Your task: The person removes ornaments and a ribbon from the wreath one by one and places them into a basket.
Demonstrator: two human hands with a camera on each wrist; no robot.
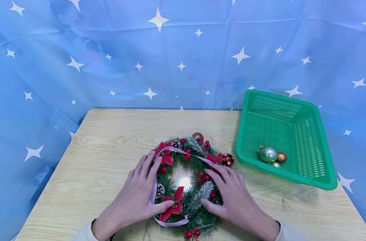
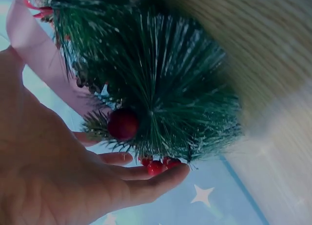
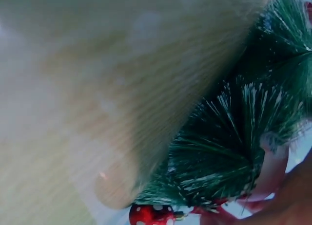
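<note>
A green wreath (image 1: 198, 214) with red flowers, berries and pine cones lies on the table, a pale pink ribbon (image 1: 170, 222) running over its left side and top. My left hand (image 1: 137, 194) rests on the wreath's left side, fingers spread, thumb by the lower red flower (image 1: 174, 207). My right hand (image 1: 235, 199) lies on its right side, fingertips at the ribbon's right end. In the left wrist view, fingers (image 2: 156, 183) extend along the wreath's outer edge beside red berries. A dotted red ball (image 3: 150, 214) shows at the wreath's edge in the right wrist view.
A green basket (image 1: 318, 147) at the right holds a silver ball (image 1: 268, 154) and smaller balls. A brown ball (image 1: 197, 135) is at the wreath's far edge. Dark thin twigs (image 1: 285, 203) lie right of my right hand. A blue starry cloth (image 1: 125, 43) hangs behind the table.
</note>
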